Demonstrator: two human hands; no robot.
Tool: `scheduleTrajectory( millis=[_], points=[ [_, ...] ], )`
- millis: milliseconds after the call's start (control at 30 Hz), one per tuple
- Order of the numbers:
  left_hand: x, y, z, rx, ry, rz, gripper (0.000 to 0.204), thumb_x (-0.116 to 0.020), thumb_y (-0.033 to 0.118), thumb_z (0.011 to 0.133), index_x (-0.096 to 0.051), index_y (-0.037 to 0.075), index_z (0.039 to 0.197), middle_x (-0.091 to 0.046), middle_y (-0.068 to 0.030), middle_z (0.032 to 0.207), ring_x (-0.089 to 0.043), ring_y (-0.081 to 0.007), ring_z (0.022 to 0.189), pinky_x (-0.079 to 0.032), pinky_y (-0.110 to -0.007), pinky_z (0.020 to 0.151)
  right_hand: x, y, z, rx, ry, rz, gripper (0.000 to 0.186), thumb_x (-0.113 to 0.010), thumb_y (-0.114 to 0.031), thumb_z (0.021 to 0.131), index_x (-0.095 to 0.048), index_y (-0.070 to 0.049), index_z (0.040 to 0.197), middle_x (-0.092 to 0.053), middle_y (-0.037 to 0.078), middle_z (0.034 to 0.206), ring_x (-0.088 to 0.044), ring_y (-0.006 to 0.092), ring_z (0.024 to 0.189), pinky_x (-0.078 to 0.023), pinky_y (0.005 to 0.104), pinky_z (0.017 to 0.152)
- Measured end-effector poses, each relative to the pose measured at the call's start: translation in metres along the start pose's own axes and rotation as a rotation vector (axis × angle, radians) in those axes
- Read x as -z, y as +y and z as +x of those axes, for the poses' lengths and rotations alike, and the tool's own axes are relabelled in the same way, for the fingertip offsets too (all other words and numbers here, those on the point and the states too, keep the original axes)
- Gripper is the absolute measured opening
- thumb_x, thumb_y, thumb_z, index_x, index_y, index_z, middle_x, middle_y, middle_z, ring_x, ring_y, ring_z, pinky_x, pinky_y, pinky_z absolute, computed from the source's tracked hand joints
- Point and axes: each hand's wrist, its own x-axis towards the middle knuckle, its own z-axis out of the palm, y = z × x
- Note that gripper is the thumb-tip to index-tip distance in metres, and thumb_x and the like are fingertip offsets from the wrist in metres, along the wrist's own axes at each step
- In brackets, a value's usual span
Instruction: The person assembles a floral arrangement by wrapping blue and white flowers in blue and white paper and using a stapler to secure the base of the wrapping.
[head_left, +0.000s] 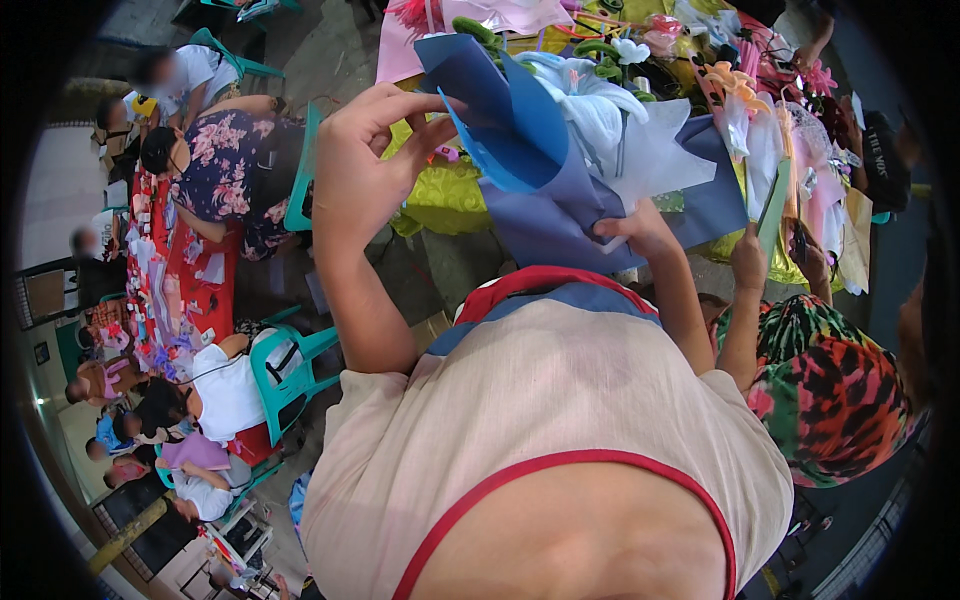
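Note:
My left hand (375, 150) pinches the edge of a two-toned blue wrapping sheet (515, 130) that curls upward at the upper middle. My right hand (640, 230) grips the lower part of the blue paper wrap, thumb across it. Inside and beside the wrap are a pale blue fuzzy flower (580, 85) and a white sheet (670, 150) with jagged edges. A broader slate-blue sheet (520, 230) hangs below, in front of my body.
A yellow-covered table (440, 195) holds more flowers and wraps. A co-worker's hand (750, 255) holds green paper at my right, beside a person in patterned clothing (820, 390). At left are people, a red table (205, 290) and teal chairs (275, 390).

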Motion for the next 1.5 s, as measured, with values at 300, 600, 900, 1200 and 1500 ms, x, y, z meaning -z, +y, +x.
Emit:
scheduleTrajectory(
  millis=[300,600,900,1200,1500],
  points=[
    [-0.002,-0.015,0.004,0.061,-0.182,-0.368,0.017,-0.058,-0.007,0.07,-0.06,0.003,0.083,-0.054,0.001,0.082,-0.038,-0.0039,0.056,-0.039,-0.017,0.05,0.001,-0.004,-0.003,-0.088,-0.004,0.043,0.063,-0.074,-0.009,0.047,-0.049,-0.002,0.105,-0.054,0.007,0.093,-0.051,0.018,0.086,-0.04,0.0272,0.077],
    [-0.005,0.003,0.007,0.031,-0.108,-0.35,0.015,-0.062,-0.006,0.068,-0.06,0.003,0.079,-0.049,0.0001,0.088,-0.041,-0.0053,0.063,-0.042,-0.016,0.053,-0.001,-0.006,-0.004,-0.043,-0.009,0.03,0.065,-0.074,-0.011,0.048,-0.048,-0.002,0.107,-0.054,0.007,0.095,-0.051,0.0178,0.088,-0.039,0.0269,0.078],
    [-0.007,-0.011,0.041,-0.416,-0.013,0.221,0.025,-0.075,0.012,0.054,-0.063,0.01,0.076,-0.049,-0.0032,0.085,-0.049,-0.0188,0.083,-0.04,-0.028,0.069,-0.006,0.003,-0.001,-0.118,-0.14,0.255,0.071,-0.075,-0.011,0.053,-0.041,0.001,0.113,-0.052,0.008,0.098,-0.052,0.0179,0.088,-0.042,0.0286,0.077],
    [0.006,0.009,0.056,-0.397,-0.066,0.293,0.046,-0.078,0.02,0.046,-0.059,0.011,0.087,-0.047,-0.0052,0.095,-0.044,-0.0225,0.092,-0.035,-0.033,0.08,-0.007,0.007,-0.003,-0.16,-0.207,0.279,0.069,-0.074,-0.009,0.056,-0.039,0.002,0.114,-0.052,0.009,0.097,-0.053,0.018,0.086,-0.044,0.0291,0.075],
    [0.003,-0.01,0.074,-0.669,-0.296,0.4,0.032,-0.076,0.013,0.048,-0.061,0.008,0.076,-0.053,-0.0026,0.108,-0.045,-0.0215,0.097,-0.035,-0.031,0.081,-0.001,0.006,0.001,-0.175,-0.184,0.253,0.071,-0.074,-0.009,0.056,-0.037,0.002,0.116,-0.051,0.009,0.099,-0.052,0.0182,0.088,-0.044,0.0295,0.075]
  ],
)
